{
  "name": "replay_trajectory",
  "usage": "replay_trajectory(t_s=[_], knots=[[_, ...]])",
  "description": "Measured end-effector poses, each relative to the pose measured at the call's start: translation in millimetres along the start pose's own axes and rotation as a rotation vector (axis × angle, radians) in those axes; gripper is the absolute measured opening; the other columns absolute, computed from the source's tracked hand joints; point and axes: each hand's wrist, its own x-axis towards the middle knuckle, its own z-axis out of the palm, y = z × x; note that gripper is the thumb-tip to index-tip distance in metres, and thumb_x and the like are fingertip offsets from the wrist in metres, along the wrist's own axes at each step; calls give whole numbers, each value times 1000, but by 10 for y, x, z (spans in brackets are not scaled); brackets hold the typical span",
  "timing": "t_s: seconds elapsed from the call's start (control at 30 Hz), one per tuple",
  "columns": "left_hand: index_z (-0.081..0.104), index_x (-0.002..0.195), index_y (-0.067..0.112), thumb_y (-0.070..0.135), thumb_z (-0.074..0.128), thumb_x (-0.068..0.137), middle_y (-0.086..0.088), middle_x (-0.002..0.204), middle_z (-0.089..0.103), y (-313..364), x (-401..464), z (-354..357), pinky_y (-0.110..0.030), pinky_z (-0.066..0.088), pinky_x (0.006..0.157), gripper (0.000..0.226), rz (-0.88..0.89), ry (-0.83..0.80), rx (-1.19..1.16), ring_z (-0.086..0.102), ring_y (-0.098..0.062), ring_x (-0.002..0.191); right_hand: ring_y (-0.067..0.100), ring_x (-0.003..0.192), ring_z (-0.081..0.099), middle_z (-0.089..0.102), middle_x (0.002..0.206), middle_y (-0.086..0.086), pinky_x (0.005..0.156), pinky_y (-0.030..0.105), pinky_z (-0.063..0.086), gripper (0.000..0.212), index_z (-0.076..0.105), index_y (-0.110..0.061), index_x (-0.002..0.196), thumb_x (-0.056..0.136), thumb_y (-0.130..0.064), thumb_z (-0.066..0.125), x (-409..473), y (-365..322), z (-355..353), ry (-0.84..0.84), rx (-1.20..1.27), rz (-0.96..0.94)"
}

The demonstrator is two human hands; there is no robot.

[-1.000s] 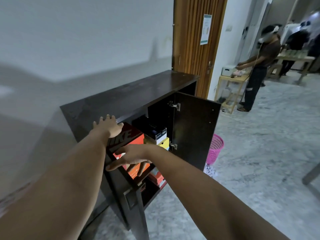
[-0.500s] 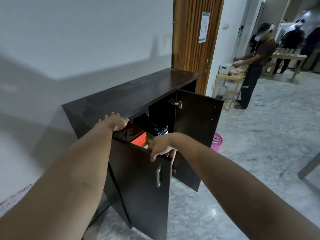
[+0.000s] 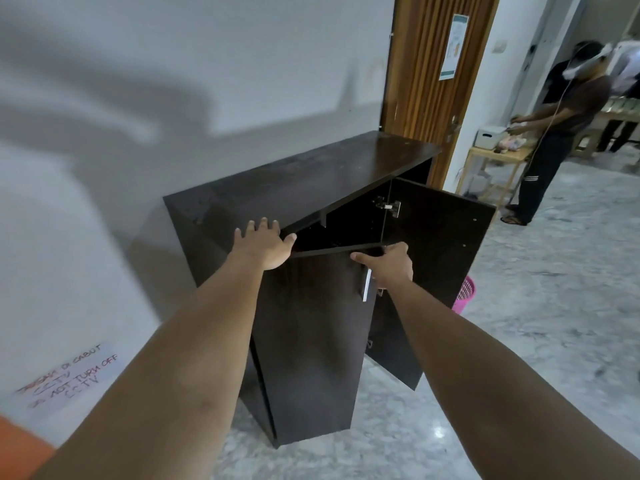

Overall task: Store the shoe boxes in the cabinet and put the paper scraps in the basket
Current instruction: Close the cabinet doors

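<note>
Dark wood-veneer cabinet (image 3: pixel 311 181) against the wall, flat matte panels. Left hand (image 3: pixel 265 245) lies flat, fingers spread, on the top's near edge, gripping nothing. Right hand (image 3: pixel 386 266) is clamped on the left door (image 3: pixel 311 344) at its top corner, beside the metal handle (image 3: pixel 366 285). Door judged rigid and light on its hinges; the top edge gives good purchase. Right door (image 3: pixel 440 258) ajar. Pink basket (image 3: pixel 464 297) sits right, behind it. Shoe boxes not visible.

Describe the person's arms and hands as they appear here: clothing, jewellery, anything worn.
Both forearms are bare from the frame's lower edge up to the wrists. The left hand and the right hand wear no gloves, rings, watch or bracelets that can be seen. A blurred patch of orange cloth shows at the lower left corner, perhaps a sleeve.
</note>
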Motion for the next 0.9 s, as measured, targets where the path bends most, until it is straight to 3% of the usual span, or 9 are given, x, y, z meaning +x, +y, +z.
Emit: replay_trajectory(t_s=[0.1,0.23,0.4,0.57,0.63,0.7,0.73,0.8,0.9], knots=[[9,162,21,65,13,100,-5,170,4,-24,40,8,-57,5,124,76,30,26,51,1,-33,156,21,94,58,60,111,2,75,35,50,81,48,-11,127,70,-52,89,142,-18,313,23,172,38],[11,161,21,61,14,101,-3,170,6,-37,181,21,-58,5,124,72,73,56,62,3,-33,156,30,102,68,70,107,4,84,41,57,73,67,-10,123,77,-65,76,318,-60,703,-57,244,103],[13,161,23,60,12,101,1,170,8,48,455,80,-63,4,122,71,64,79,65,4,-33,156,31,115,63,68,122,9,89,34,50,54,64,-14,132,96,-54,59,513,-258,995,-135,214,11],[12,161,22,62,11,100,0,170,6,213,772,91,-66,3,120,73,49,71,57,2,-35,155,32,109,68,72,121,9,96,45,55,50,65,-23,129,82,-39,56,894,-294,1234,-332,220,-19],[11,161,22,65,11,99,0,170,5,276,910,78,-66,2,120,76,45,59,56,1,-35,156,30,101,70,73,118,9,89,44,57,50,67,-23,127,78,-32,59,883,-334,1104,-395,250,-22],[7,161,21,70,10,96,-2,170,2,363,1056,56,-65,1,121,82,45,42,64,-1,-35,156,25,94,67,71,114,8,80,36,56,41,67,-16,129,89,-19,61,921,-389,897,-479,211,-30],[6,162,21,72,11,95,-3,170,1,417,1131,43,-64,1,121,84,48,33,74,-2,-36,156,23,99,64,67,115,7,82,33,53,38,65,-12,133,95,-16,59,1003,-397,790,-525,143,-54],[3,161,20,75,13,94,-4,170,-2,565,1298,28,-65,2,121,87,74,17,107,-3,-37,155,24,124,58,61,134,6,102,35,49,47,52,-12,147,101,-23,55,1265,-407,546,-512,-25,-143],[2,161,22,74,19,94,-2,170,-3,800,1502,48,-66,6,120,86,163,18,146,-2,-38,155,31,138,51,54,149,11,114,42,43,54,46,-12,151,102,-33,51,1796,-403,72,-313,-221,-243]])
